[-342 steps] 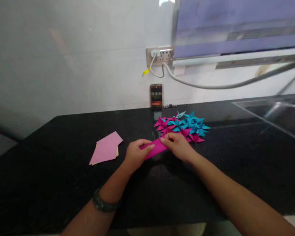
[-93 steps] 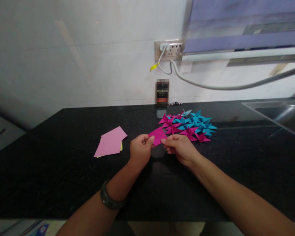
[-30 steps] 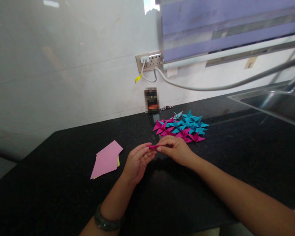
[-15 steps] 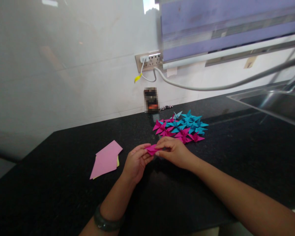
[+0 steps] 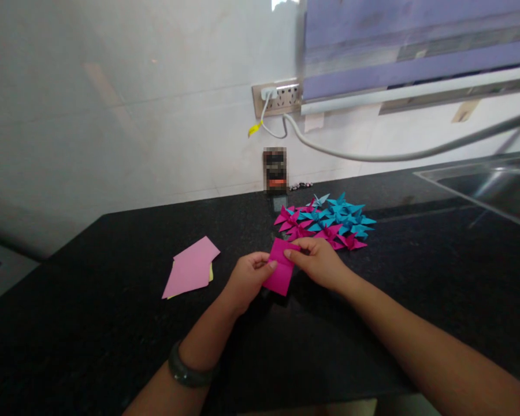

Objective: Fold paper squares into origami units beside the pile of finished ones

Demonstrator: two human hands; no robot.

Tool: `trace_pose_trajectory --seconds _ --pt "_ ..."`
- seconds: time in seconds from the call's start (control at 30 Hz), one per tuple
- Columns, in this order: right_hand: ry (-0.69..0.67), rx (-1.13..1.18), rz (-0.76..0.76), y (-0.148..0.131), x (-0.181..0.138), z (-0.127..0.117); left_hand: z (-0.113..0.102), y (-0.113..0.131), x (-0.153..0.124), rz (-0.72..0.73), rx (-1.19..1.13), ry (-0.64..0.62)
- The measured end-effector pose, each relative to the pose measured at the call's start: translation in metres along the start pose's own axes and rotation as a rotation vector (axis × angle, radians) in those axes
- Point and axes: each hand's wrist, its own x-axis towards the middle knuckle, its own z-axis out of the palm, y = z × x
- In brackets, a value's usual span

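Unfolded since before, magenta paper sits pinched between left hand and right hand, paper stars just beyond.

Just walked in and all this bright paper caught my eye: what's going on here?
A person holds a folded magenta paper sheet between both hands over a black speckled stone counter. The left hand pinches its left edge and the right hand pinches its upper right edge. Behind them lies a pile of folded magenta and blue paper shapes. To the left lies a small stack of flat light pink paper sheets.
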Motion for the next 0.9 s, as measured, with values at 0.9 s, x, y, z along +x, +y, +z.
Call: trace_pose_trajectory --seconds 0.9 --pt "-0.298 -0.129 -0.532 -0.002 0.002 -0.023 -0.008 0.012 0.001 -0.177 -0.281 -0.106"
